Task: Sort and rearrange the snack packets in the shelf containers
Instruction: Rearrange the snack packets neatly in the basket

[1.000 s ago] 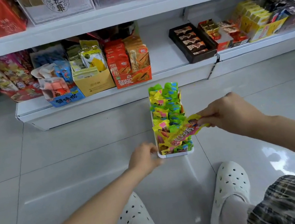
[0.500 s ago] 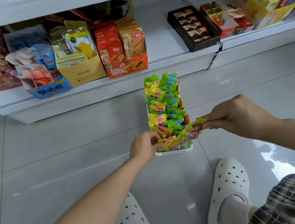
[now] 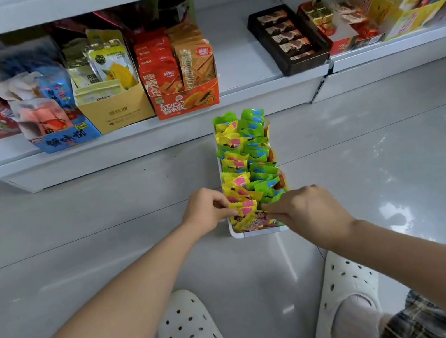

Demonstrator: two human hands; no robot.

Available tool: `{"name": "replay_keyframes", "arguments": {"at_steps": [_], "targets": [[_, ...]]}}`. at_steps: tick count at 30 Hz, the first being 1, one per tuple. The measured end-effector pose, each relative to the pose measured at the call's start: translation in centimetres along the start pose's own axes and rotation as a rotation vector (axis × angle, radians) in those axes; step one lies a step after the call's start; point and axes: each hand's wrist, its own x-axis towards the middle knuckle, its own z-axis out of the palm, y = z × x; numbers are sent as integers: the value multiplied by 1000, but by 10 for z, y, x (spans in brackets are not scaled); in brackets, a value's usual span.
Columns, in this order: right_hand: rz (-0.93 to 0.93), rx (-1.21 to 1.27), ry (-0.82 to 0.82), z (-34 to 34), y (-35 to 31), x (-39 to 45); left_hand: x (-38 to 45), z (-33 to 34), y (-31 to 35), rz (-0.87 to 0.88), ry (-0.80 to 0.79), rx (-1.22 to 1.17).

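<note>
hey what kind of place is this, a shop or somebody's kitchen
Most likely a small shop. Low white shelves hold display boxes of packaged snacks, and a white tray packed with candy packets sits on the tiled floor for restocking.

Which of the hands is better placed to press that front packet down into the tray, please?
Probably the right hand: its fingers already pinch the front packet at the tray's near end. The left hand grips the yellow packets behind, keeping a gap.
</note>
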Motion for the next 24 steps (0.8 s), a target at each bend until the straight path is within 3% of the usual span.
{"name": "replay_keyframes", "arguments": {"at_steps": [3, 6, 10, 18, 21, 24], "targets": [[125, -44, -74, 26, -24, 13, -4, 3, -1, -23, 4, -77], [325, 82, -190, 47, -39, 24, -10, 10, -1, -52, 47, -176], [470, 422, -58, 45, -35, 13, -16, 15, -4, -107, 148, -287], [385, 73, 86, 62, -38, 3, -23, 18, -1, -176, 163, -364], [392, 121, 36, 62, -36, 9, -21, 17, 2, -196, 175, -417], [352, 363, -50, 53, -29, 1, -23, 15, 7, -133, 159, -416]]}}
